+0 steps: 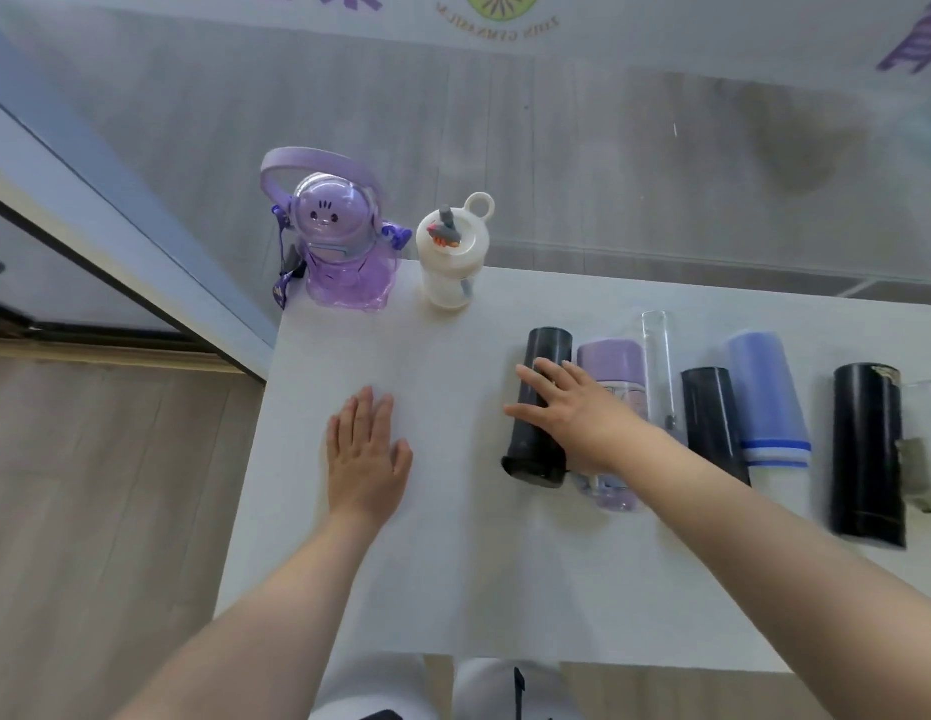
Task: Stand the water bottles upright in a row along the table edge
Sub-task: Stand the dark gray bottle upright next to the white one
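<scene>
Two bottles stand upright at the white table's [453, 563] far edge: a purple astronaut bottle [338, 241] at the corner and a white bottle [450, 257] with a ring lid beside it. Several bottles lie on their sides to the right: a black one [538, 454], a purple-capped one [611, 366], a clear one [658, 356], a second black one [712, 423], a blue one [764, 397] and a third black one [866, 449]. My right hand [567, 407] rests over the leftmost black bottle, fingers spread across it. My left hand [367, 449] lies flat and open on the table.
A glass wall runs just behind the table's far edge. The table's left edge drops to a wooden floor [89, 511]. A pale object [926, 444] lies at the far right, partly cut off. White-clad legs show below the near edge.
</scene>
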`<state>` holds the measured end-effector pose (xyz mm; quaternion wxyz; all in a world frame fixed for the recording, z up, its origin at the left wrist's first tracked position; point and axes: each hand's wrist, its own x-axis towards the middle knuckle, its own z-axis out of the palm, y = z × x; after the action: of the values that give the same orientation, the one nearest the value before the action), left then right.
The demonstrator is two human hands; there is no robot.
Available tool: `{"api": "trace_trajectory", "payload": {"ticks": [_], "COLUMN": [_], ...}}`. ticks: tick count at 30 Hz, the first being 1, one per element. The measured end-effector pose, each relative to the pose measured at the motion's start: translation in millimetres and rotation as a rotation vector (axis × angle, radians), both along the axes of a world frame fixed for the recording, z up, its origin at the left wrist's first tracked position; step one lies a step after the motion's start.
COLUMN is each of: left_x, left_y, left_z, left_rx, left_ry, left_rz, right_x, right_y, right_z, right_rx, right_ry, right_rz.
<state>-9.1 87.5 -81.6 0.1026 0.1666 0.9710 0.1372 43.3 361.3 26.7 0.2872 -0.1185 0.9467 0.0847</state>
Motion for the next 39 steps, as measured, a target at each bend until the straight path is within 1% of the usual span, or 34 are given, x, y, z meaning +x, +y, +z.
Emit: {"api": "trace_trajectory", "payload": {"ticks": [5,7,9,10,12,17,21,23,27,30,33,36,39], "left_x": [1.0,1.4,1.3,1.4,1.5,1.8,0.8,0.0,-0.2,-0.5,-0.7,-1.0,-1.0], "left_y": [2.3,3.6,3.4,3.1,2.3,2.4,2.0,1.9,2.6,2.7,2.9,3.2,3.4], "left_z": [-0.1,0.1,0.6,0.9,1.4,2.5,3.9,4.2,3.9,4.5,5.2,5.5,5.3], "left_rx": [0.005,0.011,0.007,0.004,-0.001,-0.023,-0.027,-0.03,-0.025,-0.022,-0.02,-0.018,-0.018], "left_ry": [0.047,0.055,0.056,0.057,0.059,0.042,0.033,0.028,0.025,0.018,0.011,0.009,0.009], "left_rz": [0.019,0.026,0.03,0.033,0.03,0.032,0.03,0.027,0.027,0.028,0.029,0.03,0.032], "right_x": [-8.4,-7.4,-4.8,-4.3,-1.4,12.3,16.8,17.7,15.9,6.9,-5.0,-20.4,-38.7], "right_y": [-2.5,-2.0,-3.4,-3.6,-3.2,-12.0,-12.1,-8.8,-2.1,2.6,14.7,26.0,38.8], "right_z": [-5.9,-7.7,-9.7,-10.5,-12.0,1.6,5.2,4.4,5.5,4.8,-0.6,0.0,2.0], "right_rx": [0.001,-0.025,-0.103,-0.157,-0.323,-0.665,-0.852,-0.88,-0.874,-0.879,-0.984,-1.014,-1.026], "right_ry": [0.026,0.07,0.162,0.203,0.28,0.342,0.385,0.414,0.422,0.436,0.422,0.411,0.341], "right_rz": [0.077,0.067,0.04,0.009,-0.119,-0.501,-0.646,-0.682,-0.727,-0.855,-0.998,-1.005,-0.985]}}
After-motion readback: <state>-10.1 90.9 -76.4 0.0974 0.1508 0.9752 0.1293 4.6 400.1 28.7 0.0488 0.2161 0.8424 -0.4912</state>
